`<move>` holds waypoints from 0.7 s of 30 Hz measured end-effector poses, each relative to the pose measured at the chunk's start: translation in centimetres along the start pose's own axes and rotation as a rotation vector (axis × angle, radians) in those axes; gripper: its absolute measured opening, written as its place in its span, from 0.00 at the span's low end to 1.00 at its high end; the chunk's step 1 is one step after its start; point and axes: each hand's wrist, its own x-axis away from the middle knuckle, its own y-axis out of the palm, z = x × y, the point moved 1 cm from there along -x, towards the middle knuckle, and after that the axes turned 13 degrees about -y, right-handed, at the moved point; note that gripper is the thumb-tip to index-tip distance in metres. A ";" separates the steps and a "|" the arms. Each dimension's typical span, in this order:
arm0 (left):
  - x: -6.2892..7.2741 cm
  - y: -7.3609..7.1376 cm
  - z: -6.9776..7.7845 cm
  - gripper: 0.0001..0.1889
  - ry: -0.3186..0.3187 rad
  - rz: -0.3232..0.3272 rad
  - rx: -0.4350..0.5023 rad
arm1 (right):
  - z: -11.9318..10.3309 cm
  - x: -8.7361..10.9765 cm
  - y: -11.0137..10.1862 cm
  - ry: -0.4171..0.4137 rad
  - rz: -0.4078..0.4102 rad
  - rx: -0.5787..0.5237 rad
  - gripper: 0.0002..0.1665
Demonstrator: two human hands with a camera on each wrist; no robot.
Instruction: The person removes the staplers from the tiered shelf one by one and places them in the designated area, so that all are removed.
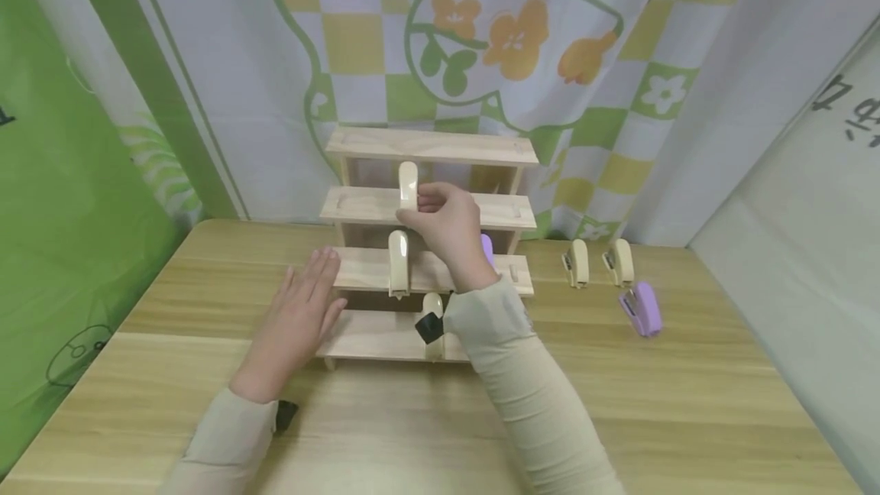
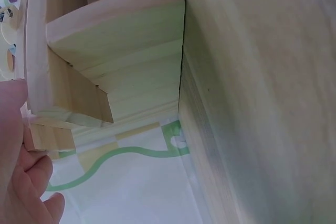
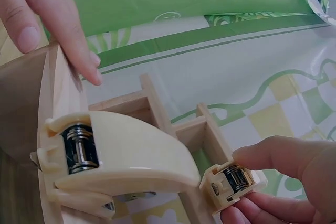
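Observation:
A four-tier wooden rack (image 1: 371, 334) stands on the table. At its second tier from the top, my right hand (image 1: 450, 224) pinches a cream stapler (image 1: 409, 182) between thumb and fingers; the right wrist view shows the end of this stapler (image 3: 223, 187) in the fingertips. Another cream stapler (image 1: 398, 262) stands on the tier below, with a purple stapler (image 1: 486, 247) partly hidden behind my right wrist. On the lowest tier, a black wrist piece overlaps a cream stapler (image 1: 433, 302). My left hand (image 1: 296, 319) rests with extended fingers against the rack's left end.
Right of the rack, two cream staplers (image 1: 577, 263) and a purple stapler (image 1: 642, 309) stand on the wooden table (image 1: 687, 403). A patterned curtain (image 1: 351, 44) hangs close behind the rack. Green sheeting (image 1: 62, 174) borders the left side and a white sheet (image 1: 811, 250) the right.

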 end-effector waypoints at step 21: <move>-0.1 0.2 -0.4 0.35 0.016 0.001 -0.011 | 0.5 3.5 -4.5 -0.130 0.051 -0.133 0.27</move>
